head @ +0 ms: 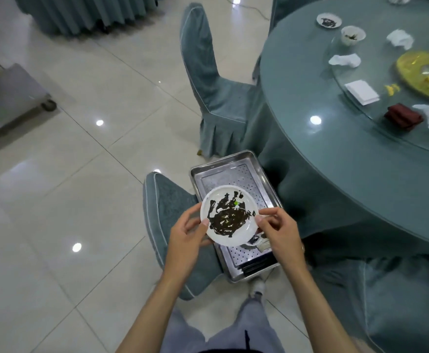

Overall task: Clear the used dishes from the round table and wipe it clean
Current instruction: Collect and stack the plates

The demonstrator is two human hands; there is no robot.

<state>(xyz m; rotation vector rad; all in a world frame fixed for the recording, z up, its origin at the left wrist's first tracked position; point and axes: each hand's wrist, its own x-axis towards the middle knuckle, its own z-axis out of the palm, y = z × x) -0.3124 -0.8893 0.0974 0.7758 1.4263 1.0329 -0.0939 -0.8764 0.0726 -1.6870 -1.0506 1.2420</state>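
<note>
A white plate (230,215) smeared with dark sauce is held over a metal tray (236,171) that rests on a covered chair. My left hand (185,235) grips the plate's left rim and my right hand (277,233) pinches its right rim. Under the plate, another dirty white dish (255,242) lies in the tray, mostly hidden. The round table (335,138) at the right carries a small dirty saucer (328,20), a dirty cup (352,35), crumpled white napkins (345,59), a dark red cloth (403,117) and a yellow platter (422,75) on a glass turntable.
Two teal-covered chairs stand near: one (213,80) upright beside the table, one (167,212) under the tray. A wheeled cart (9,98) is at the left. Another draped table (86,11) sits top left. The tiled floor (68,200) between them is glossy.
</note>
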